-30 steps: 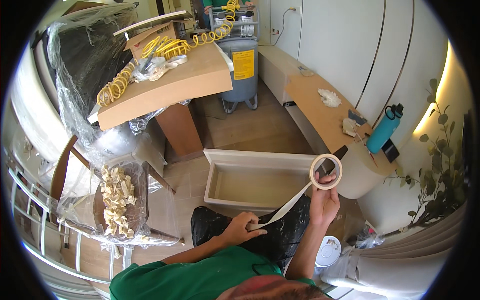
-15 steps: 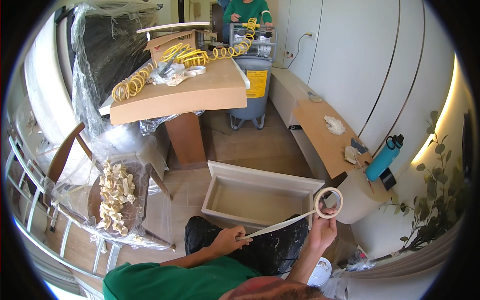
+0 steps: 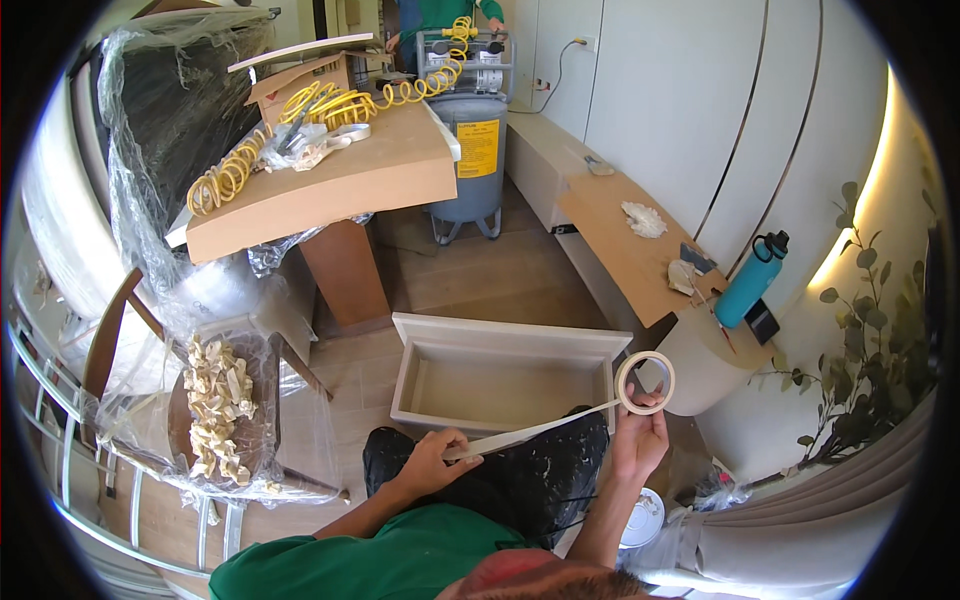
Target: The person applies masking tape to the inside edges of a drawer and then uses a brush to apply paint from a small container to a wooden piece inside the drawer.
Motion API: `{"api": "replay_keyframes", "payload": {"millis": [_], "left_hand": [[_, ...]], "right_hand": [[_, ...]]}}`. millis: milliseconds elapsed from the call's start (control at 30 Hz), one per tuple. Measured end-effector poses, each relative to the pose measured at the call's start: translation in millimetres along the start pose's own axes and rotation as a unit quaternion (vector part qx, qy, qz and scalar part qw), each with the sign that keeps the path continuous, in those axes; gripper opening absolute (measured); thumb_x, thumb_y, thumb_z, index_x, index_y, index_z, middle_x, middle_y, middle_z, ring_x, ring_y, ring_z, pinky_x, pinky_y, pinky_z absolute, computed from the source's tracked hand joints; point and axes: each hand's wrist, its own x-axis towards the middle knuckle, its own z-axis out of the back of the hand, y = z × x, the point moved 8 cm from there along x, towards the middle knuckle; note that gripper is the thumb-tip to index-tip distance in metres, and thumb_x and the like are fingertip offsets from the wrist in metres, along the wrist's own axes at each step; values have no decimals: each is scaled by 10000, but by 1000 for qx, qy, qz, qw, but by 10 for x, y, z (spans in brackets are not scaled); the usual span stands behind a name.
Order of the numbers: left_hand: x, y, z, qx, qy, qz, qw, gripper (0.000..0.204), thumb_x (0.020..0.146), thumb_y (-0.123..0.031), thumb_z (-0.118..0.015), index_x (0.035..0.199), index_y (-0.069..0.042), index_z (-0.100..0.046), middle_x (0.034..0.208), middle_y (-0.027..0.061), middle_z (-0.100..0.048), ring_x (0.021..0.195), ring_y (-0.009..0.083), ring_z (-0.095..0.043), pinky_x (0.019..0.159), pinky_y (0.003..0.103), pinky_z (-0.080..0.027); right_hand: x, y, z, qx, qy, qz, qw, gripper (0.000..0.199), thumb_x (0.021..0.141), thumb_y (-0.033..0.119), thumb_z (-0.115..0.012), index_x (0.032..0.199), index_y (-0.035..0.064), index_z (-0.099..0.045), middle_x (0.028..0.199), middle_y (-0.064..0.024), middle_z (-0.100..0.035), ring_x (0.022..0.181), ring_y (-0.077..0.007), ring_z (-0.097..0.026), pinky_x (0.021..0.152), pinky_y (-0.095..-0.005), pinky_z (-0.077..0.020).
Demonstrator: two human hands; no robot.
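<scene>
A roll of cream masking tape (image 3: 621, 378) is held up in my right hand (image 3: 638, 442), the fingers and thumb gripping its lower rim. From it a tape strip (image 3: 535, 432) runs taut down to the left, across my dark, paint-flecked trousers. My left hand (image 3: 432, 466) pinches the strip's free end between thumb and fingers. Just beyond my knees, a pale open drawer (image 3: 510, 338) rests with its wide panel on the far side. The roll is held near the drawer's right end, and the strip passes over my lap in front of it.
Crumpled tape (image 3: 215, 400) fills a plastic-wrapped chair at left. A cardboard-covered table (image 3: 330, 215) bears a coiled yellow hose (image 3: 330, 105). Behind it stands an air compressor (image 3: 470, 170), with a person in green. A teal bottle (image 3: 750, 285) stands at right; a white lid (image 3: 643, 518) lies below.
The whole view has shifted, so everything sits further left and higher. Both hands keep their hold, slightly further apart, and the tape strip between them looks a little longer.
</scene>
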Motion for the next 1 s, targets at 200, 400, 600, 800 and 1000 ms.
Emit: {"api": "replay_keyframes", "payload": {"millis": [200, 400, 600, 800, 1000], "left_hand": [[95, 53, 107, -111, 19, 18, 993, 254, 1001, -251, -688, 1122, -28, -670, 1056, 167, -703, 963, 336, -694, 877, 403, -543], [201, 45, 290, -23, 8, -1, 1000, 203, 1021, -165, -648, 1167, -26, -672, 1074, 149, -717, 972, 267, -702, 833, 388, -547], [312, 140, 436, -88, -4, 60, 994, 191, 1001, -125, -672, 1163, -24, -656, 1072, 123, -724, 965, 221, -712, 822, 345, -549], [700, 57, 852, -69, -56, -10, 996, 190, 994, -88, -679, 1175, -30, -667, 998, 112, -743, 907, 188, -729, 824, 335, -554], [1212, -583, 1355, 67, 15, -109, 992, 146, 976, -91, -677, 1108, -34, -700, 910, 143, -743, 796, 216, -698, 757, 364, -539]], "right_hand": [[28, 85, 27, -29, -4, 16, 999, 381, 1085, 66, -352, 1425, -38, -489, 1103, -111, -625, 1052, -244, -611, 1252, -529, -297], [37, 184, 56, -73, -18, 51, 996, 339, 1091, 76, -368, 1375, -39, -515, 1123, -111, -639, 1077, -235, -622, 1252, -525, -310], [-6, 204, 15, -153, -12, 66, 986, 306, 1086, 85, -419, 1344, -16, -548, 1238, -81, -647, 1097, -224, -627, 1223, -498, -347], [-160, 218, 134, -238, -53, 74, 967, 403, 1050, 176, -546, 1434, 53, -530, 1399, -34, -617, 1286, -213, -552, 1168, -463, -381], [-461, 111, -11, -296, -51, 98, 949, 740, 905, 43, -647, 1584, 93, -357, 1466, -123, -535, 1346, -268, -526, 1151, -443, -430]]}}
